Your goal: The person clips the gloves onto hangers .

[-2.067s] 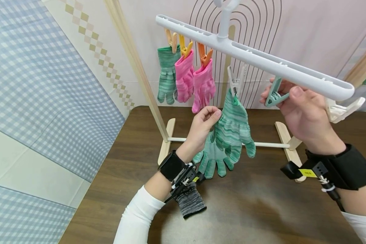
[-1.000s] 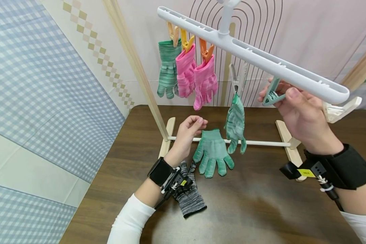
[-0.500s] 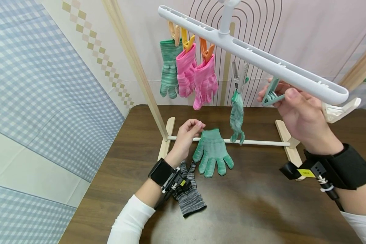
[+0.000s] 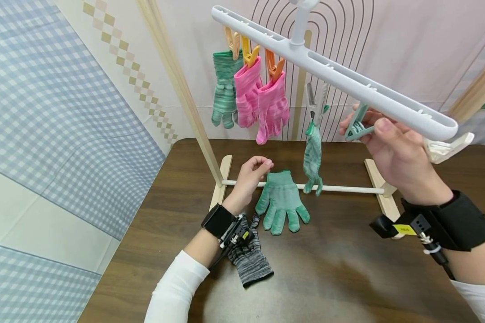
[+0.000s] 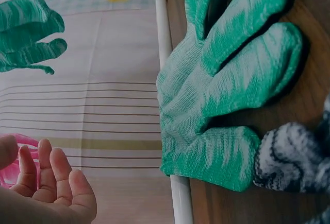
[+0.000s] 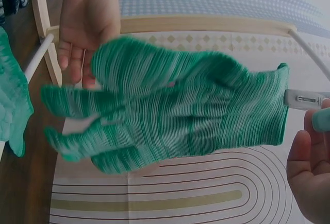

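My right hand (image 4: 400,152) holds the teal clothespin (image 4: 359,128) under the right half of the white hanger bar (image 4: 331,69). Just left of it, a striped green glove (image 4: 313,157) hangs edge-on from a grey-white clothespin (image 4: 316,103); its broad side fills the right wrist view. My left hand (image 4: 248,179) hovers with loosely curled fingers and nothing between them, close to the cuff of another green glove (image 4: 282,202) on the table. In the left wrist view its fingers (image 5: 60,170) are bent and bare. A grey-black glove (image 4: 252,260) lies partly hidden under the left wrist.
On the bar's left half hang a green glove (image 4: 225,89) and two pink gloves, one on a yellow clothespin (image 4: 249,53), one on an orange clothespin (image 4: 273,67). A white clothespin (image 4: 448,148) is at the right end. The wooden stand's crossbar (image 4: 347,189) runs behind.
My left hand has let go of the hanging green glove and drawn back left and down. That glove has turned from broadside to edge-on. My right hand has stayed on the teal clothespin.
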Action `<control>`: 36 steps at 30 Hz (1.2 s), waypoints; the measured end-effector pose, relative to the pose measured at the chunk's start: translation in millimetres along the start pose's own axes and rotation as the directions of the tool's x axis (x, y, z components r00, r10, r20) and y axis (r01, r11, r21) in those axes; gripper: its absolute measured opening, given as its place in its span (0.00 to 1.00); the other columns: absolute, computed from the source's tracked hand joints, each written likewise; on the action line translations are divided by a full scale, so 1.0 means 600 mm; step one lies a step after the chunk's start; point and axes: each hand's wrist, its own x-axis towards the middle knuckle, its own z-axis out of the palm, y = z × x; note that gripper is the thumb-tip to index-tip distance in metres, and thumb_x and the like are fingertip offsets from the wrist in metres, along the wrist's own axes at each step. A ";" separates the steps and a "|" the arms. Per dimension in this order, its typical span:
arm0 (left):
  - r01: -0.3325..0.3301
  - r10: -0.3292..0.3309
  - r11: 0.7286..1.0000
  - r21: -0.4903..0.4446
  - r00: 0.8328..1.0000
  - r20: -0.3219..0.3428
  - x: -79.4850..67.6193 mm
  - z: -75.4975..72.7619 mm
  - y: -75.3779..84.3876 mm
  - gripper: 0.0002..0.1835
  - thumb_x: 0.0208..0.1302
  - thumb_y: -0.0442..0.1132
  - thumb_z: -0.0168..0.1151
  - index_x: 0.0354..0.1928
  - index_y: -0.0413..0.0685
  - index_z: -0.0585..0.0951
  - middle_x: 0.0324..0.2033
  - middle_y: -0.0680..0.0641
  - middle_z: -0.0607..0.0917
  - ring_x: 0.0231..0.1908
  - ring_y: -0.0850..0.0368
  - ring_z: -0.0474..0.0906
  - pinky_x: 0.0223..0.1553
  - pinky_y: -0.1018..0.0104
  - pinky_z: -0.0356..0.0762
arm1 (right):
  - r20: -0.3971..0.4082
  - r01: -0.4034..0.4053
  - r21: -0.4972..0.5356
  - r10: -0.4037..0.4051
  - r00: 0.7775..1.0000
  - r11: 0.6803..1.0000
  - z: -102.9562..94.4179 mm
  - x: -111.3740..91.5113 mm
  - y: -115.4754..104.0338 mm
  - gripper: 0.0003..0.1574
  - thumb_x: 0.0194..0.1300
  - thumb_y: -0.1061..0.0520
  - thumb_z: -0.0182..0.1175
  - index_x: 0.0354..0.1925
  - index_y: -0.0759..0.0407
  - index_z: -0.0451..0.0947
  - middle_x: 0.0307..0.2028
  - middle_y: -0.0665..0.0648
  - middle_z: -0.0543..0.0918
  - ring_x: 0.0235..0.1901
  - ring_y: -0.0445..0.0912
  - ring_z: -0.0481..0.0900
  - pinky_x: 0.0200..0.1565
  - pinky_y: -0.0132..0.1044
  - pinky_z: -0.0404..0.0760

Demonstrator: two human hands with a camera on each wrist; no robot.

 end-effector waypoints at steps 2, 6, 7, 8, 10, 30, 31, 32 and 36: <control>0.006 -0.006 1.000 -0.004 1.000 0.005 0.002 0.001 -0.001 0.09 0.63 0.42 0.51 0.38 0.43 0.73 0.38 0.47 0.79 0.35 0.63 0.71 0.46 0.54 0.65 | -0.001 -0.001 -0.003 0.001 1.000 1.000 0.002 -0.001 -0.001 0.28 0.59 0.68 0.50 0.57 0.73 0.58 0.37 0.66 0.77 0.39 0.55 0.75 0.41 0.39 0.71; 0.015 -0.015 1.000 0.020 1.000 0.001 0.005 0.003 -0.004 0.09 0.63 0.41 0.52 0.38 0.43 0.73 0.38 0.47 0.78 0.36 0.60 0.71 0.45 0.58 0.66 | -0.006 -0.006 -0.012 0.006 1.000 1.000 0.005 -0.003 -0.002 0.28 0.59 0.67 0.51 0.57 0.72 0.59 0.37 0.66 0.77 0.39 0.55 0.75 0.40 0.38 0.71; 0.015 -0.015 0.999 0.031 1.000 -0.001 0.006 0.004 -0.005 0.09 0.63 0.41 0.52 0.38 0.42 0.73 0.38 0.45 0.78 0.37 0.59 0.71 0.43 0.62 0.66 | -0.009 -0.008 -0.014 0.008 1.000 1.000 0.005 -0.004 -0.002 0.28 0.59 0.67 0.51 0.57 0.72 0.59 0.37 0.65 0.77 0.39 0.54 0.75 0.40 0.38 0.71; 0.015 -0.015 0.999 0.045 1.000 -0.003 0.008 0.004 -0.006 0.09 0.63 0.41 0.52 0.39 0.42 0.73 0.38 0.45 0.78 0.38 0.57 0.71 0.41 0.65 0.67 | -0.010 -0.010 -0.014 0.010 1.000 1.000 0.005 -0.004 -0.002 0.28 0.58 0.67 0.51 0.57 0.72 0.59 0.37 0.65 0.77 0.39 0.54 0.75 0.39 0.38 0.71; 0.012 -0.012 0.997 0.075 1.000 -0.006 0.010 0.005 -0.008 0.09 0.63 0.40 0.52 0.40 0.42 0.74 0.38 0.45 0.77 0.38 0.55 0.71 0.39 0.69 0.67 | -0.014 -0.013 -0.017 0.013 1.000 1.000 0.006 -0.004 -0.002 0.27 0.58 0.67 0.51 0.57 0.71 0.60 0.37 0.65 0.78 0.39 0.54 0.76 0.39 0.37 0.70; 0.014 -0.027 0.946 0.324 0.999 0.036 0.022 0.005 -0.004 0.15 0.63 0.41 0.51 0.49 0.41 0.70 0.45 0.43 0.74 0.48 0.51 0.71 0.46 0.63 0.69 | -0.017 -0.022 -0.077 0.021 1.000 0.997 0.020 -0.009 0.001 0.27 0.60 0.66 0.51 0.57 0.71 0.60 0.39 0.63 0.77 0.40 0.53 0.75 0.40 0.36 0.69; 0.017 -0.032 0.942 0.334 0.999 0.038 0.023 0.005 -0.005 0.16 0.63 0.41 0.51 0.50 0.41 0.70 0.45 0.43 0.74 0.48 0.51 0.71 0.47 0.62 0.69 | -0.017 -0.023 -0.075 0.022 1.000 0.997 0.021 -0.009 0.002 0.27 0.60 0.66 0.51 0.57 0.71 0.60 0.39 0.63 0.77 0.40 0.53 0.75 0.40 0.36 0.69; 0.022 -0.038 0.938 0.345 0.999 0.039 0.024 0.005 -0.006 0.16 0.63 0.42 0.51 0.50 0.41 0.70 0.45 0.43 0.74 0.49 0.51 0.71 0.46 0.62 0.69 | -0.017 -0.023 -0.079 0.022 1.000 0.997 0.022 -0.009 0.002 0.26 0.60 0.65 0.51 0.57 0.71 0.60 0.39 0.63 0.77 0.40 0.53 0.75 0.40 0.36 0.69; 0.030 -0.052 0.909 0.415 0.998 0.042 0.032 0.004 -0.014 0.18 0.62 0.43 0.52 0.51 0.41 0.69 0.45 0.45 0.74 0.48 0.52 0.71 0.44 0.64 0.69 | -0.011 -0.019 -0.088 0.018 1.000 0.996 0.025 -0.011 0.003 0.25 0.60 0.65 0.51 0.56 0.71 0.61 0.38 0.63 0.77 0.41 0.53 0.75 0.40 0.37 0.70</control>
